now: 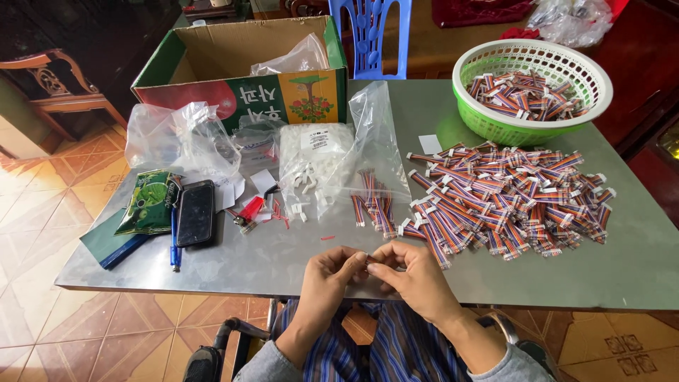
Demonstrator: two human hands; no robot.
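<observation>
1. Ribbon cable piece (368,259), small and mostly hidden, is sitting pinched between the fingertips of both hands, just above the near edge of the grey table (269,262).
2. Left hand (327,274) is curling its fingers in, thumb and forefinger closing on the piece's left end.
3. Right hand (410,272) is meeting it from the other side, fingertips touching the same piece, so the two hands are pressing together.
4. Just beyond the right hand, a wide pile of rainbow ribbon cables (509,201) with white end plugs is spreading across the table.
5. Behind that pile, a green basket (495,126) is holding more of the cables.
6. Left of the pile, a clear bag of white connectors (311,159) is lying open, near a small bunch of cables (375,205).
7. Farther left, a black phone (195,212) is lying flat beside a blue pen (173,237).
</observation>
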